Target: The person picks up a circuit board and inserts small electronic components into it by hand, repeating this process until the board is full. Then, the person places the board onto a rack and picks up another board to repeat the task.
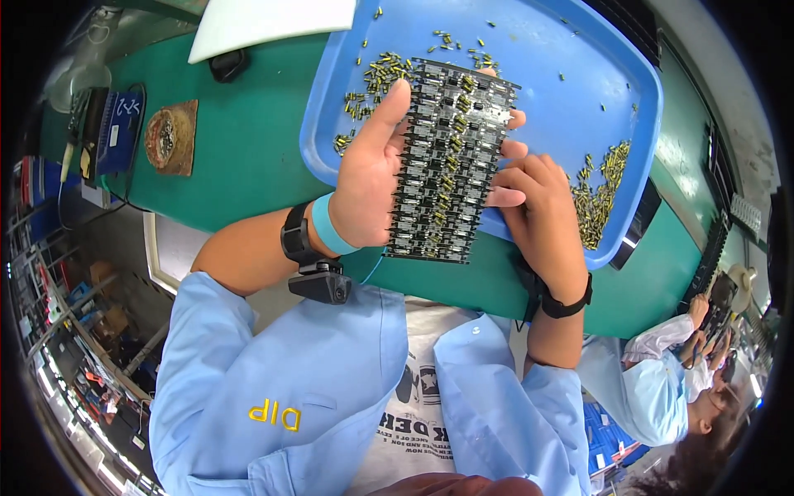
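Note:
My left hand (364, 182) is wrapped round a long black panel of joined circuit boards (438, 178), held tilted over the near side of a blue tray (322, 107). Its thumb lies along the left edge, and fingertips show past the right edge. Small yellow-green capacitors (449, 165) run in a line down the middle of the panel. At the panel's right edge is my right hand (542, 207), its fingers bent and drawn together. Whatever those fingers may hold is hidden. Loose capacitors (604, 190) of the same kind lie heaped at the tray's right, with more (385, 74) at its left.
The tray rests on a green table (240, 165). To the left stand a round container of small bits (169, 138) on a brown base and a blue box (121, 132). A white sheet-like piece (269, 29) lies at the back. Another person (662, 380) works at right.

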Available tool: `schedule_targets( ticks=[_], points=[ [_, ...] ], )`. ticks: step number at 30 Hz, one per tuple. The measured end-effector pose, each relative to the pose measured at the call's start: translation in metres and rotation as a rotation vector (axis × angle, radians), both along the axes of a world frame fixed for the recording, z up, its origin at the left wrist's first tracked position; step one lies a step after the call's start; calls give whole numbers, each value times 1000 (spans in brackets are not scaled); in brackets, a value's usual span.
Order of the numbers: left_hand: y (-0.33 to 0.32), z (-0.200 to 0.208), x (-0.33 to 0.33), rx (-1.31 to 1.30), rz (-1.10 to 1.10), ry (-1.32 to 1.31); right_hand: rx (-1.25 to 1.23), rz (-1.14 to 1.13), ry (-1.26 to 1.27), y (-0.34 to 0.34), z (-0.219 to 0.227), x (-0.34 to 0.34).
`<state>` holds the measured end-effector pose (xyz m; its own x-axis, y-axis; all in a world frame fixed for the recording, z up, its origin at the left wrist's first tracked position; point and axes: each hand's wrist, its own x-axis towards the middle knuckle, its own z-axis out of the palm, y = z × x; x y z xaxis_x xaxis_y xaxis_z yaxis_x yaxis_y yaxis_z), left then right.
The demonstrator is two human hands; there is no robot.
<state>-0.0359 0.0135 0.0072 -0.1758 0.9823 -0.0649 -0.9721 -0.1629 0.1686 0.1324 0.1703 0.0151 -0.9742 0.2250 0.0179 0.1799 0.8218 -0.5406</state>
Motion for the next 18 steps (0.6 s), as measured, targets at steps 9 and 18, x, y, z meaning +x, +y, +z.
schedule_targets(
  ticks=[9, 18],
  points=[
    [4, -7, -4, 113, -50, -40, -39, 3, 93, -3, -4, -7],
    [6, -9, -5, 47, -34, -92, -470, -467, 202, -6, -1, -1]
  ],
)
